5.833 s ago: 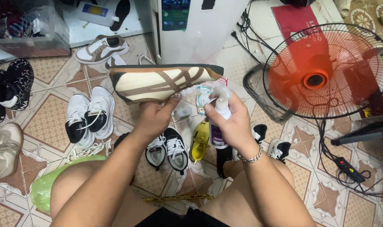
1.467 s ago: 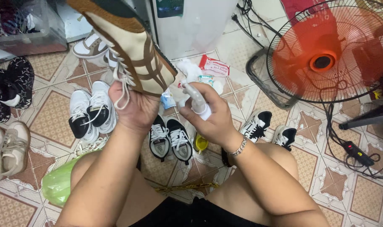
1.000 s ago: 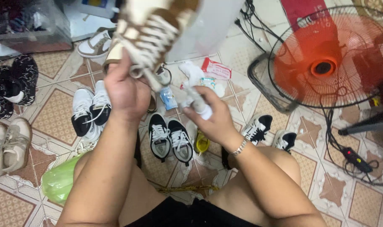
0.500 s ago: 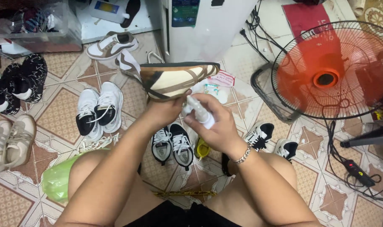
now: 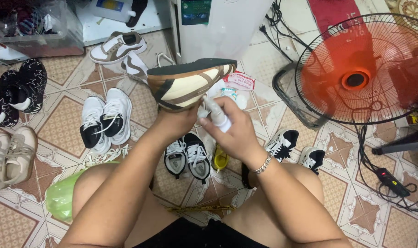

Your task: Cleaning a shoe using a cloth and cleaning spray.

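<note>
At frame centre, just above middle, our left hand (image 5: 174, 121) is clamped under the brown-and-cream sneaker (image 5: 190, 82), tipped on its side w/ the dark sole up. Our right hand (image 5: 234, 133) is wrapped tight round a small white spray bottle (image 5: 217, 115), nozzle right at the shoe's side panel. We'd judge it best to keep the shoe steady, aim at the panel, use short bursts & rotate. Nozzle tip and fingertips are hidden behind shoe & hand; can't tell if spray is coming out. The shoe's far side isn't visible.
</note>
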